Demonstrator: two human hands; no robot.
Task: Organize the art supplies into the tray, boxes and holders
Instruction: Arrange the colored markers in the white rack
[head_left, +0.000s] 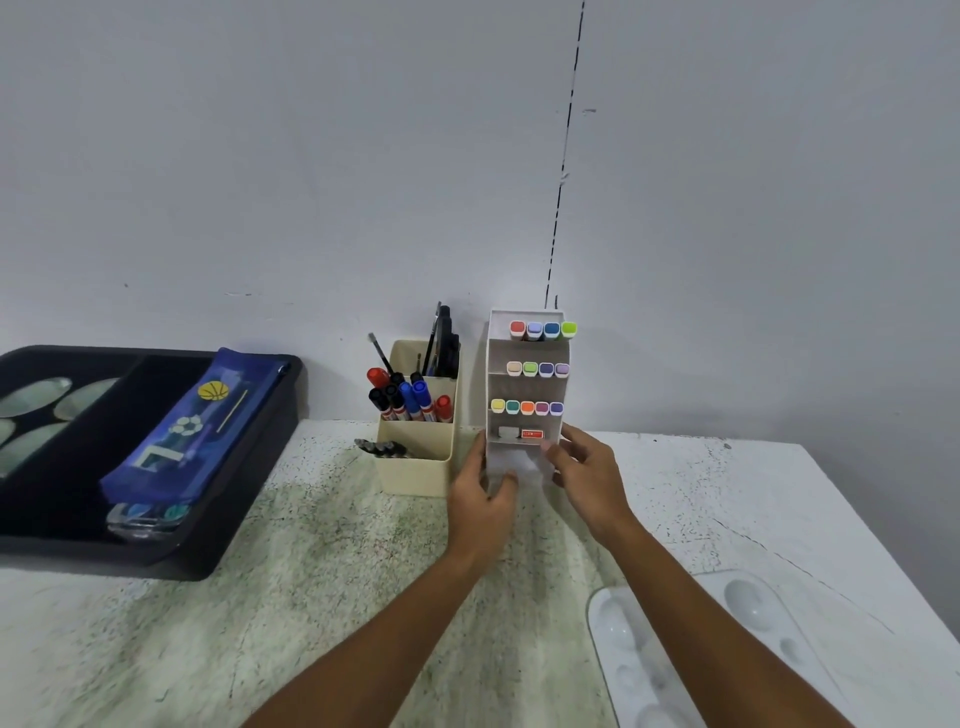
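Hands are set on either side of the white tiered holder (525, 384), which stands on the bench (322, 571) against the wall. The holder's lower front is gripped by the left hand (480, 499), thumb curled at its base, and its right edge is pinched by the right hand (584, 475). Rows of coloured markers (527, 408) are kept in its tiers. Just beside it, pens and brushes are held in a cream holder (415, 457). A blue pencil case (192, 426) is laid in the black tray (249, 499). A white palette (727, 654) is seen near the right forearm.
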